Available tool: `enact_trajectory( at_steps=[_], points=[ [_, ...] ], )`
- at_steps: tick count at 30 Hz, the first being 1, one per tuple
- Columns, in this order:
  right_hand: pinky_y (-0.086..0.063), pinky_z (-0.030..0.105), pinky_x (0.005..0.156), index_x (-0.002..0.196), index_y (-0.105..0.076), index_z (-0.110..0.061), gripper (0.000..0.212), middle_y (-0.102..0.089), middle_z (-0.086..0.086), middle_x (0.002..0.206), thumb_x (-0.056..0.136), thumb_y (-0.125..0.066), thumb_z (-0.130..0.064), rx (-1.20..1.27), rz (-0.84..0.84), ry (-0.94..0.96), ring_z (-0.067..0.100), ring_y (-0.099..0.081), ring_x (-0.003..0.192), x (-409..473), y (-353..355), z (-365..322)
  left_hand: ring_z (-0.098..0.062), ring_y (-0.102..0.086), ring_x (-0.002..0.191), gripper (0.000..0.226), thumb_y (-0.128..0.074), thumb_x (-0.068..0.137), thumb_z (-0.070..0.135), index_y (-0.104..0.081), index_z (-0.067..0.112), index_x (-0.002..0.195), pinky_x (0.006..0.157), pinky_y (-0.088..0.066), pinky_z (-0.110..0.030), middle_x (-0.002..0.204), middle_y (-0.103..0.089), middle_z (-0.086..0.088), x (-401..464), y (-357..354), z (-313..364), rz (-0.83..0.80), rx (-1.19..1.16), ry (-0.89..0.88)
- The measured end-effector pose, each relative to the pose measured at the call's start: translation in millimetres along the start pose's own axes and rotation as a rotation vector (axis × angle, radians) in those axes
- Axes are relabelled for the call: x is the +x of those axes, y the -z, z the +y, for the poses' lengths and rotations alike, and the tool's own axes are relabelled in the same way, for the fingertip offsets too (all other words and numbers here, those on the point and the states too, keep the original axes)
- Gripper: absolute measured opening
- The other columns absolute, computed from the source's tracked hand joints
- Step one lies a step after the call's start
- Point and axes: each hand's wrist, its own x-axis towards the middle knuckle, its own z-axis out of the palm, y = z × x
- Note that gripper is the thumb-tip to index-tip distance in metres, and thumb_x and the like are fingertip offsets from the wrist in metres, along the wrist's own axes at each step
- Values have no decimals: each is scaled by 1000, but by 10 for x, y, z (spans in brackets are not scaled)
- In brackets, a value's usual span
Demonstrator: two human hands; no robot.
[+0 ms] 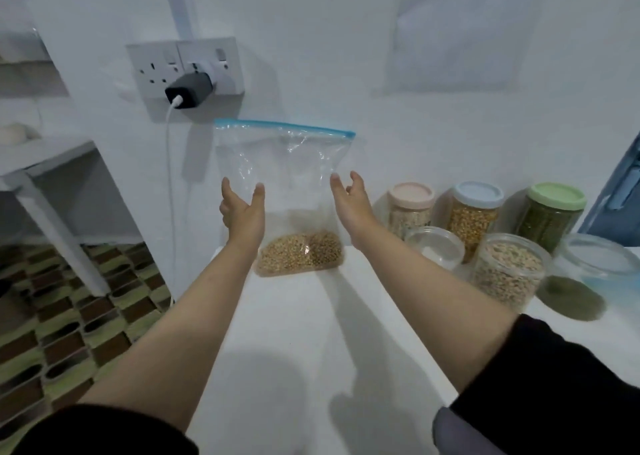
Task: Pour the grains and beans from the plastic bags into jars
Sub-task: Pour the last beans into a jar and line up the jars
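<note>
A home kitchen or pantry corner. Lidded jars (474, 212) of grains stand on a white counter (311, 350) against a painted wall; left of the jars, a socket (187, 70) with charger (189, 91); below it, patterned floor tiles (69, 316).

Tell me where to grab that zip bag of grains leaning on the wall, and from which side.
Take the plastic bag by its empty clear upper part, just under the blue zip strip, coming from the front with left hand and right hand on either side edge. It stands upright against the wall, grains settled low, so the slack top probably pinches easily.
</note>
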Motion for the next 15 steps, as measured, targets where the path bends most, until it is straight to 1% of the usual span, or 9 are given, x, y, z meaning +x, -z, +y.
enact_trajectory(
  at_steps=[3, 5, 6, 8, 9, 10, 11, 13, 15],
  points=[
    [-24, 52, 120, 159, 1, -31, 84, -23, 10, 163, 96, -46, -63, -141, -70, -48, 35, -25, 148, 163, -99, 32, -28, -18, 150, 79, -48, 99, 50, 7, 42, 154, 118, -22, -53, 164, -11, -8, 242, 89, -128, -166, 30, 32],
    [-24, 49, 120, 156, 12, -39, 87, -26, 10, 163, 97, -48, -60, -167, -140, -63, 34, -27, 148, 209, -127, 43, -27, -28, 146, 78, -49, 100, 47, 9, 46, 153, 117, -27, -48, 161, -22, -10, 326, 115, -222, -264, 59, 0],
    [-26, 45, 119, 155, 14, -42, 86, -32, 10, 160, 98, -50, -56, -161, -167, -54, 32, -31, 147, 216, -136, 54, -26, -37, 140, 77, -50, 100, 44, 6, 47, 153, 113, -32, -44, 156, -31, -11, 345, 120, -262, -273, 77, -23],
    [-33, 36, 109, 154, 12, -45, 81, -52, 10, 143, 102, -50, -47, -162, -162, -13, 28, -45, 135, 209, -144, 92, -23, -50, 123, 73, -50, 101, 38, 0, 45, 154, 101, -37, -34, 140, -46, -12, 373, 120, -332, -252, 108, -77],
    [-36, 30, 101, 155, 9, -46, 78, -61, 8, 127, 103, -49, -42, -174, -141, 15, 27, -53, 123, 190, -148, 114, -21, -53, 116, 72, -50, 102, 35, -2, 44, 154, 96, -37, -31, 133, -49, -12, 375, 115, -357, -245, 116, -106],
    [-38, 26, 92, 156, 4, -47, 74, -62, 5, 109, 104, -48, -37, -187, -120, 45, 24, -56, 109, 168, -153, 138, -19, -54, 110, 71, -50, 102, 32, -4, 42, 155, 94, -37, -29, 128, -50, -12, 374, 111, -379, -245, 122, -134],
    [-39, 22, 83, 156, 0, -48, 72, -58, 4, 96, 105, -48, -34, -201, -99, 73, 22, -57, 98, 144, -156, 171, -18, -53, 106, 71, -50, 102, 30, -4, 40, 156, 93, -37, -28, 126, -49, -11, 355, 106, -389, -248, 132, -162],
    [-37, 14, 71, 155, -4, -50, 69, -54, 6, 88, 105, -47, -31, -239, -61, 136, 20, -57, 88, 103, -153, 238, -15, -50, 103, 69, -47, 104, 29, -4, 36, 157, 94, -36, -26, 124, -45, -9, 282, 89, -381, -241, 163, -212],
    [-38, 10, 71, 154, -6, -52, 69, -53, 7, 84, 104, -48, -29, -265, -26, 196, 20, -58, 82, 57, -116, 293, -13, -46, 103, 68, -45, 105, 28, -2, 33, 157, 94, -34, -25, 122, -40, -7, 173, 80, -348, -229, 190, -261]
  ],
)
